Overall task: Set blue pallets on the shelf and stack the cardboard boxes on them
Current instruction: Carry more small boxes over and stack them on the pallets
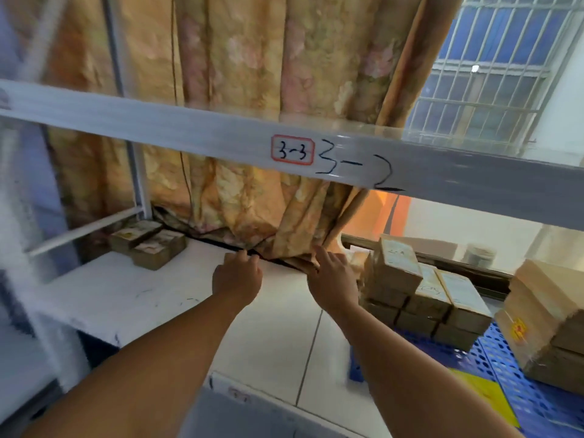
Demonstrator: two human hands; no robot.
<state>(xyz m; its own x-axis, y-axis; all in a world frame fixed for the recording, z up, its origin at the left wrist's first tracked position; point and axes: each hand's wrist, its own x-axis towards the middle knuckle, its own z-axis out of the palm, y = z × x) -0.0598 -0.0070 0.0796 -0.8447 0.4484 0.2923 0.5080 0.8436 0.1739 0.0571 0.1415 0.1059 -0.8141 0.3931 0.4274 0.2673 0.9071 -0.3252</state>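
Both my arms reach under the shelf beam toward the back of the white lower shelf (132, 298). My left hand (237, 276) rests near the shelf's rear edge, fingers curled, with nothing visibly in it. My right hand (331, 279) has its fingers on the hem of the floral curtain (240, 128) where it bunches on the shelf. A blue perforated pallet (493, 368) lies at the lower right with stacked cardboard boxes (420, 298) on it and a larger box (550, 317) further right.
A grey shelf beam (189, 131) marked "3-3" and "3-2" crosses the view above my hands. Two small brown boxes (148, 245) sit at the back left of the shelf. A white upright post (19, 235) stands at left. A barred window (493, 64) is at upper right.
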